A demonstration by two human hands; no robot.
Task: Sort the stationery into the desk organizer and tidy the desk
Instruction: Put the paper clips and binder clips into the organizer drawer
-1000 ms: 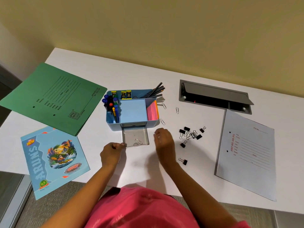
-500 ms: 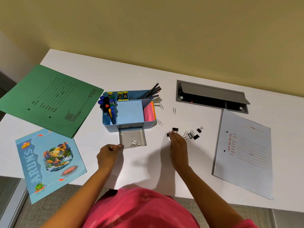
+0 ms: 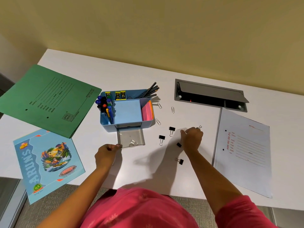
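— Reaching for what, that right hand [image 3: 192,137]? A second ago it hovered at the drawer's front.
— It has swung out to the binder clips [image 3: 171,129] and curls its fingers over the clustered ones. Whether any is lifted I cannot tell. The left hand [image 3: 107,153] still pinches the near corner of the drawer [image 3: 130,139], which stands pulled out.
— So the small things are started?
— One thin wire paper clip [image 3: 134,142] lies in that clear, glossy tray, and I judge binder clips go next. Four sit loose on the smooth white desk [image 3: 148,170], black folded steel with wire loops.
— Further back?
— Three more paper clips beside the rounded blue plastic desk organizer [image 3: 105,122], which bristles with pens [image 3: 105,106] and pencils [image 3: 148,92].
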